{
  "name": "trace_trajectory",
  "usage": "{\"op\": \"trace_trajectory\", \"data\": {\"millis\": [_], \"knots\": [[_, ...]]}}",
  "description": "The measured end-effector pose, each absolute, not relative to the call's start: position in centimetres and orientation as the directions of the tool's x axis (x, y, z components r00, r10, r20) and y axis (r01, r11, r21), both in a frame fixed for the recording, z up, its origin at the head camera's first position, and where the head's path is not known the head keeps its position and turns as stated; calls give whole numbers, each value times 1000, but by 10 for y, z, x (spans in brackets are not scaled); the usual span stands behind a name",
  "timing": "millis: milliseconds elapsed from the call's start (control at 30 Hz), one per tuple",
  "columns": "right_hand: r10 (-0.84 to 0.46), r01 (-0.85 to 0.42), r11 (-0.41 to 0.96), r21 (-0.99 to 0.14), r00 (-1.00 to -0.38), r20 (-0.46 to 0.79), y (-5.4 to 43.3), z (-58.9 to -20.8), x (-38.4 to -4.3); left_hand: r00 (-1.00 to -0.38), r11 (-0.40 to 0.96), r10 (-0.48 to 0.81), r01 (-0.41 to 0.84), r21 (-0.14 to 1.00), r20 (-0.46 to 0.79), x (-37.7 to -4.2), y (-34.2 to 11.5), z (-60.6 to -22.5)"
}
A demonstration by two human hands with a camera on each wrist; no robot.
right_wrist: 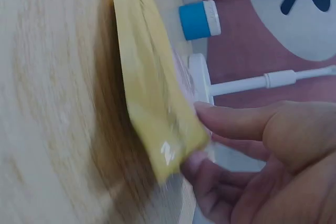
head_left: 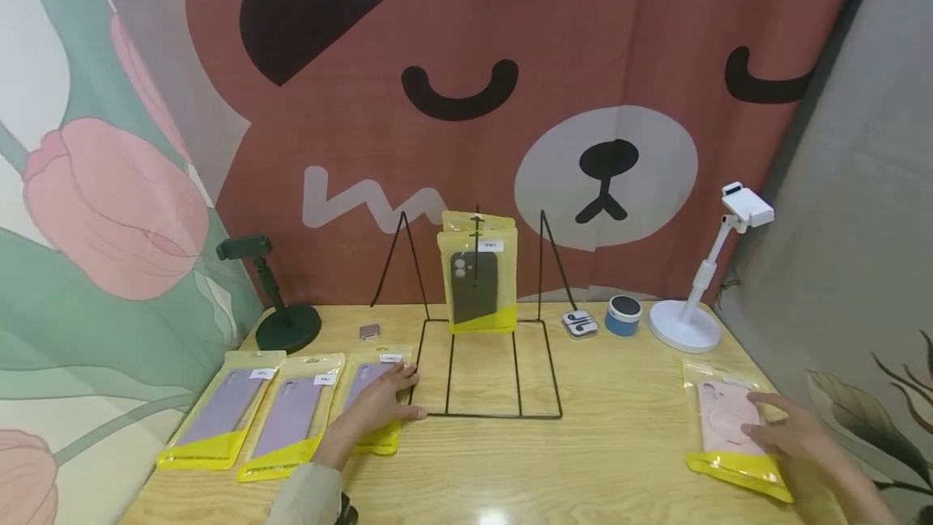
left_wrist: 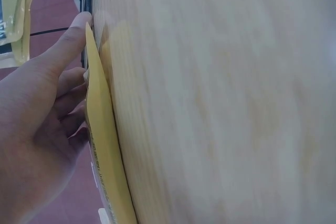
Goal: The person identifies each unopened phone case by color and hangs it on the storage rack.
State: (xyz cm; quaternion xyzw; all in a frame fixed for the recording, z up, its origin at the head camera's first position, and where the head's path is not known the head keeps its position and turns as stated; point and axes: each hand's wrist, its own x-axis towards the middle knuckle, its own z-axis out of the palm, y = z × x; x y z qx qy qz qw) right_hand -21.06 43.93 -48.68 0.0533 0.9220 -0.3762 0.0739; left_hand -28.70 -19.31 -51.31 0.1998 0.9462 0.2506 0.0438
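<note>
At the right of the head view, my right hand (head_left: 794,432) pinches the side edge of a yellow-bordered clear bag with a pink phone case (head_left: 729,416) inside. In the right wrist view, thumb and fingers meet on the bag's yellow corner (right_wrist: 168,124), which stands off the wood. My left hand (head_left: 382,399) rests over a bagged purple phone case (head_left: 362,379), fingers loosely bent, thumb beside the black wire rack (head_left: 488,415). Its thumb (left_wrist: 73,35) lies along the bag's yellow edge (left_wrist: 102,114) in the left wrist view.
Two more bagged purple phone cases (head_left: 287,411) lie at the left. Bagged dark phone cases (head_left: 474,286) hang on the rack. Behind stand a dark green phone stand (head_left: 287,326), a white phone stand (head_left: 685,326), a blue round container (head_left: 623,316) and boxed earphones (head_left: 580,323).
</note>
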Motion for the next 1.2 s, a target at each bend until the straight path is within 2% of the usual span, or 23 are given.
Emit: {"op": "trace_trajectory", "data": {"millis": [133, 333, 400, 533, 667, 833, 1033, 1200], "knots": [[40, 154, 609, -778, -986, -164, 437, -482, -199, -919, 793, 394, 350, 498, 18, -286, -192, -514], [110, 183, 617, -766, -983, -146, 424, -476, -195, -916, 794, 400, 352, 495, 9, -286, -191, -513], [108, 145, 643, -752, -989, -99, 414, -472, -192, -917, 800, 400, 350, 488, 2, -285, -191, -513], [85, 3, 741, -671, -992, 89, 385, -457, -188, -923, 810, 386, 336, 480, -7, -283, -190, -513], [60, -117, 760, -640, -967, 248, 353, -435, -183, -925, 808, 380, 337, 484, 11, -283, -190, -512], [-14, -307, 677, -669, -914, 406, 319, -417, -169, -920, 802, 391, 356, 480, 30, -285, -190, -512], [-116, -445, 563, -697, -877, 466, 286, -410, -149, -921, 803, 390, 348, 483, 15, -286, -190, -512], [-210, -595, 426, -681, -798, 565, 263, -409, -147, -924, 805, 381, 337, 489, 10, -284, -190, -511]]}}
